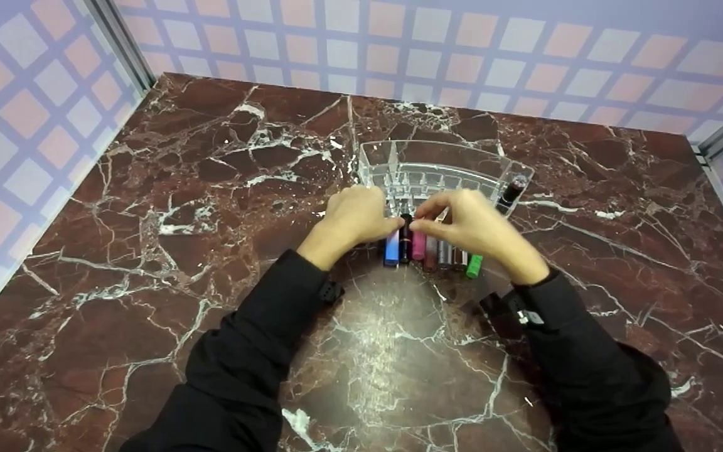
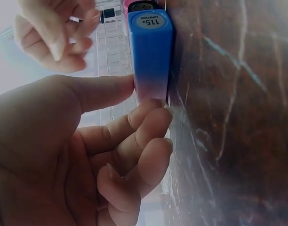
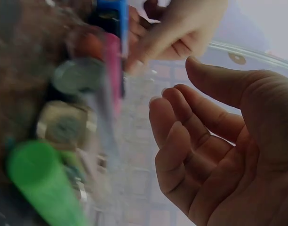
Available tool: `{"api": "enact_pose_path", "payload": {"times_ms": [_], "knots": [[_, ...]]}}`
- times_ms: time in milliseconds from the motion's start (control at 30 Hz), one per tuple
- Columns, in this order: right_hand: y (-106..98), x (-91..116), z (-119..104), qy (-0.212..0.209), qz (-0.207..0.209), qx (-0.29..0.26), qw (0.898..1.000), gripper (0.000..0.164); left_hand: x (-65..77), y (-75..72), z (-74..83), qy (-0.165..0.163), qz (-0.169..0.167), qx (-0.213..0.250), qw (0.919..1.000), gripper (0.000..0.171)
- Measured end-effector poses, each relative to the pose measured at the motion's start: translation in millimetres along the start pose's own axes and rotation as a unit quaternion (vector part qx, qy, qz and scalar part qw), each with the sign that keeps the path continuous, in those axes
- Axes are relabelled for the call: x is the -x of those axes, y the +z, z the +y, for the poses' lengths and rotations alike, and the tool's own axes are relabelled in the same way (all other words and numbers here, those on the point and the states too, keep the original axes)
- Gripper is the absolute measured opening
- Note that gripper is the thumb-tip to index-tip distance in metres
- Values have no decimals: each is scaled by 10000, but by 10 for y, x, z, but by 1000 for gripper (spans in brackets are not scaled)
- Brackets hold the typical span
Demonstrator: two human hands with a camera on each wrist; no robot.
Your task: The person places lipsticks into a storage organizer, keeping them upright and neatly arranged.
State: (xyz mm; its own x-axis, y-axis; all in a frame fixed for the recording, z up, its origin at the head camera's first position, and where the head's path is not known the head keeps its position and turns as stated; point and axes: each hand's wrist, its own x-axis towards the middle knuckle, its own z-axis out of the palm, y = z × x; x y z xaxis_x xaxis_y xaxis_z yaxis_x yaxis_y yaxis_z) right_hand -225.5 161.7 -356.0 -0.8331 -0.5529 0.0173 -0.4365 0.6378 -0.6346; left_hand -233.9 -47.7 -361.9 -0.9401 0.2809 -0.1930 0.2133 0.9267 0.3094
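A row of lipstick tubes lies on the table in front of a clear plastic organizer (image 1: pixel 449 166). My left hand (image 1: pixel 356 216) is at the row's left end, its thumb and curled fingertips against the blue lipstick (image 2: pixel 152 56), whose end label reads 115. Beside that tube are a black lipstick (image 1: pixel 405 242) and a pink lipstick (image 1: pixel 418 246). Over the row hovers my right hand (image 1: pixel 471 223), fingers loosely bent and thumb apart, with nothing between them in the right wrist view. A green tube (image 3: pixel 40 174) marks the row's right end.
One dark tube (image 1: pixel 513 188) stands in the organizer's right end compartment. The brown marble-patterned table (image 1: pixel 211 326) reaches back to checkered walls (image 1: pixel 361 44). Darker tubes (image 1: pixel 445 256) fill the row between pink and green.
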Motion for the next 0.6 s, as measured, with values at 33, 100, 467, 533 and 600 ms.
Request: {"api": "enact_pose_path", "payload": {"times_ms": [33, 100, 467, 533, 600], "knots": [[29, -5, -2, -33, -61, -4, 10000, 21, -3, 3, -1, 5, -10, -16, 10000, 52], [76, -13, -5, -106, -149, 23, 9998, 18, -4, 5, -6, 11, -63, -21, 10000, 52], [177, 6, -63, -237, -476, 80, 9986, 16, -29, 48, -77, -78, -317, -10, 9995, 47], [207, 4, -69, -224, -456, 228, 9984, 19, -39, 65, -76, -134, -276, 9, 9995, 48], [232, 2, -73, -237, -448, 356, 9981, 23, -46, 74, -76, -168, -252, 22, 9995, 49]]}}
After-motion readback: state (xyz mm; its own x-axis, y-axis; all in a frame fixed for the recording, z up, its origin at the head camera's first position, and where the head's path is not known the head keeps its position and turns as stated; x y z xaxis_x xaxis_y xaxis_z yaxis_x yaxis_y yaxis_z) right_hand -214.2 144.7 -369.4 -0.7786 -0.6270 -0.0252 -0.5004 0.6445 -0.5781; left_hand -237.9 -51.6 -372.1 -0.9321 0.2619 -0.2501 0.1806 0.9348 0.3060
